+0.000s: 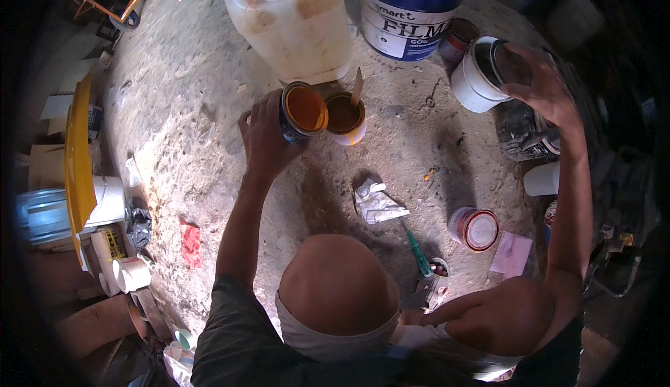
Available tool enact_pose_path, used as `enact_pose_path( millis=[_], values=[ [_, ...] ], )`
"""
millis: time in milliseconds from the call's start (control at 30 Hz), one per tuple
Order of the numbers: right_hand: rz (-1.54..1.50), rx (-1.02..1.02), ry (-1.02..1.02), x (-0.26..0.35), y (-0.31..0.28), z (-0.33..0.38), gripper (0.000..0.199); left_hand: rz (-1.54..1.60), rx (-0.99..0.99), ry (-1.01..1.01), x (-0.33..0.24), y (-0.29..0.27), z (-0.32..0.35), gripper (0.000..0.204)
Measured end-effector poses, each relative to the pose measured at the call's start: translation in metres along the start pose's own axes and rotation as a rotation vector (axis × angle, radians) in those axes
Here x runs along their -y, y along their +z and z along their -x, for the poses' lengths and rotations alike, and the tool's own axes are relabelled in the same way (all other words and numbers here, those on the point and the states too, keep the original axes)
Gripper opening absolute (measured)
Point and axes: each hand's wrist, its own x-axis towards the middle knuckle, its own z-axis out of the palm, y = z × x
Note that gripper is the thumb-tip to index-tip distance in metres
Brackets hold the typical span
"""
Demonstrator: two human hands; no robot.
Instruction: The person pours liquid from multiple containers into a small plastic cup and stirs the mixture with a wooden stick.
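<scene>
My left hand [265,136] is closed round a paint can [305,108] with orange paint inside, its mouth facing up and leaning right. The can's rim overlaps the edge of a second can [347,130], which has yellow drips down its side and brownish-orange paint inside. A flat wooden stick [358,87] stands in that second can. Far to the right, my right hand [544,87] grips a dark, round, rimmed tin lid [513,64] at the mouth of a white bucket [471,87]. Whether the lid touches the bucket cannot be told.
A cloudy plastic jerrycan [300,38] and a large blue-and-white bucket [408,20] stand at the far side. Nearer lie a crumpled white cloth [377,202], a green-handled screwdriver [419,251], a closed tin [474,228] and a pink sheet [511,253]. Dark cans crowd the right.
</scene>
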Motion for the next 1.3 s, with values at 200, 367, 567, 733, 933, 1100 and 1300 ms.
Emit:
enact_pose_path(
  millis=[200, 367, 567, 733, 933, 1100, 1300],
  values=[
    [0.044, 0.021, 0.025, 0.004, -0.001, 0.004, 0.079, -0.166, 0.02, 0.13, -0.006, 0.008, -0.019, 0.092],
    [0.085, 0.016, 0.07, 0.007, -0.004, 0.006, 0.08, -0.23, 0.003, 0.232, -0.006, 0.016, -0.028, 0.09],
    [0.069, 0.009, 0.118, 0.0, 0.003, 0.007, 0.081, -0.288, 0.017, 0.235, -0.008, 0.015, -0.035, 0.087],
    [0.057, 0.018, 0.113, -0.013, 0.009, 0.004, 0.079, -0.224, 0.016, 0.174, -0.008, 0.014, -0.038, 0.088],
    [0.028, 0.011, 0.065, -0.004, 0.007, 0.005, 0.079, -0.151, 0.049, 0.003, -0.009, 0.011, -0.037, 0.091],
    [-0.037, 0.043, 0.099, 0.006, 0.008, 0.005, 0.078, -0.084, 0.078, -0.095, -0.012, 0.01, -0.035, 0.09],
    [-0.277, 0.202, 0.081, 0.016, 0.011, 0.005, 0.077, 0.152, 0.079, -0.191, -0.004, 0.017, -0.033, 0.088]
  ],
)
